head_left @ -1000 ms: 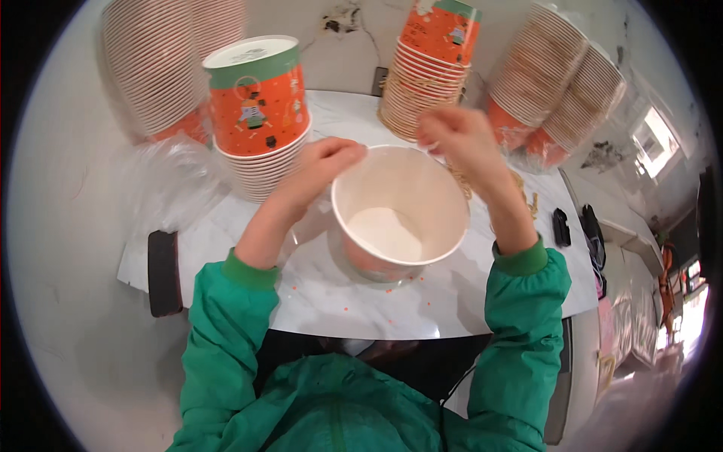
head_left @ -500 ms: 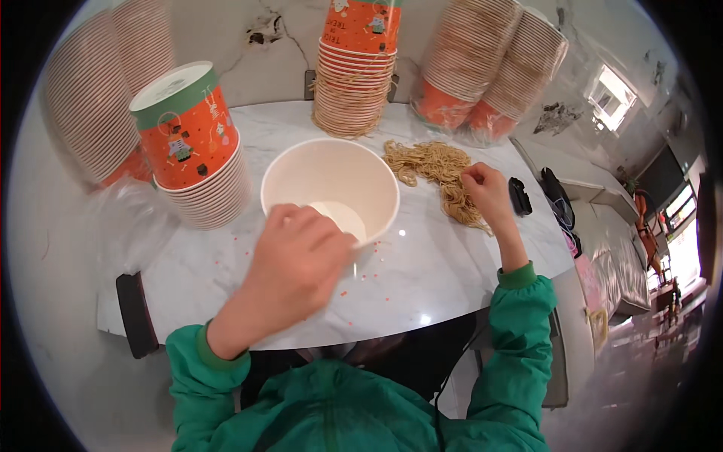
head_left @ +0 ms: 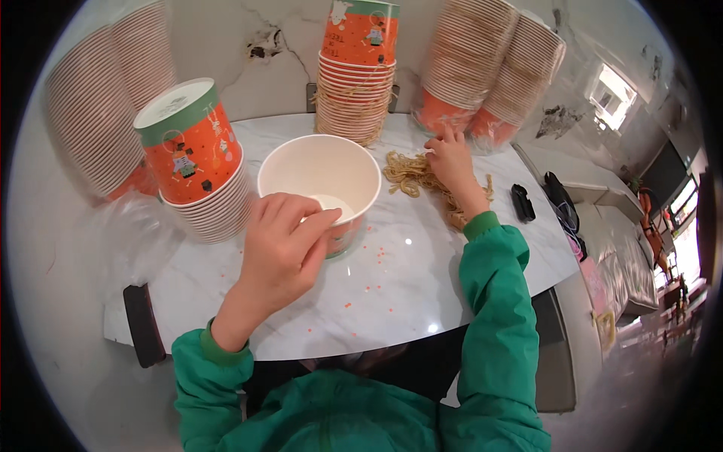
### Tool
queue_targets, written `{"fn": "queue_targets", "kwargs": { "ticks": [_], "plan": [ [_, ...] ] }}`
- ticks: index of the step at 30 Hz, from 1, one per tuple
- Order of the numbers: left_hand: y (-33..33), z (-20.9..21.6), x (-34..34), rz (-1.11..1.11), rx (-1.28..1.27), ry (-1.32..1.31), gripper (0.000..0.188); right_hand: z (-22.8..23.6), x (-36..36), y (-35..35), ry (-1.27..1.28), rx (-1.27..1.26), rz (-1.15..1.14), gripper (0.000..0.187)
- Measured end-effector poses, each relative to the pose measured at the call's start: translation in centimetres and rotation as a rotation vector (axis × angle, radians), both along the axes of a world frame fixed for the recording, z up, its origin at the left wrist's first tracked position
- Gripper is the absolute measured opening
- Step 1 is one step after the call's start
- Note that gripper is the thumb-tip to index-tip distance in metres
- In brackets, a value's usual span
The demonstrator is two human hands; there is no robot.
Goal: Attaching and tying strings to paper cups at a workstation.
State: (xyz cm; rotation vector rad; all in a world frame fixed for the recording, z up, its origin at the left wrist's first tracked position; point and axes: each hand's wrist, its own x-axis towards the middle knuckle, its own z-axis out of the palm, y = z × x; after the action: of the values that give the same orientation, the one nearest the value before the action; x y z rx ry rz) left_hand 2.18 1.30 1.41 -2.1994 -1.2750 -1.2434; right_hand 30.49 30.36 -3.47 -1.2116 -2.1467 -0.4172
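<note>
Reckoning from the open paper tub (head_left: 320,173), standing upright on the marbled bench (head_left: 407,313), with 12 o'clock pointing away from the body. Curling the left hand (head_left: 282,241) at the tub's 7 o'clock rim, with fingers bunched close to the thumb; cannot tell whether pinching the rim. Stretching the right hand (head_left: 452,162) out to 3 o'clock, over a tangle of tan bands (head_left: 410,175), with fingertips slightly parted; cannot tell whether holding any band. Bordered at 12 o'clock by a band-looped stack of upside-down tubs (head_left: 358,38), at 9 to 10 o'clock by an orange-and-green stack (head_left: 188,162), and at 2 o'clock by 2 clear-wrapped stacks (head_left: 482,68). Flanked at 3 o'clock, beyond the tangle, by a small black object (head_left: 523,202), and at 8 o'clock by a dark block (head_left: 143,325). Sprinkled around 5 o'clock with orange specks (head_left: 379,256).
</note>
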Motion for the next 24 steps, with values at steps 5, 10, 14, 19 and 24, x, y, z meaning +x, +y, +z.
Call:
{"fn": "queue_targets", "kwargs": {
  "ticks": [5, 10, 14, 19, 24],
  "plan": [
    [-0.5, 0.3, -1.1, 0.044, 0.109, -0.162, 0.036, -1.0, -1.9, 1.8, -0.228, 0.05, -0.194, 0.019],
    [-0.5, 0.2, -1.5, 0.011, 0.142, -0.429, 0.03, -0.1, -0.9, 1.7, -0.006, 0.018, -0.128, 0.017],
    [-1.6, 0.2, -1.3, -0.017, 0.105, -0.464, 0.029, 1.9, -3.2, -6.5, 0.354, 0.1, 0.244, 0.008],
    [-2.5, 0.1, 0.5, -0.258, -0.105, -0.446, 0.031, 1.0, -5.1, -20.4, 0.334, -0.052, 0.526, 0.016],
    [-3.7, -1.3, 2.6, -0.309, -0.581, -0.49, 0.028, 0.2, -6.8, -26.5, 0.307, -0.12, 0.606, 0.017]
  ]
}}
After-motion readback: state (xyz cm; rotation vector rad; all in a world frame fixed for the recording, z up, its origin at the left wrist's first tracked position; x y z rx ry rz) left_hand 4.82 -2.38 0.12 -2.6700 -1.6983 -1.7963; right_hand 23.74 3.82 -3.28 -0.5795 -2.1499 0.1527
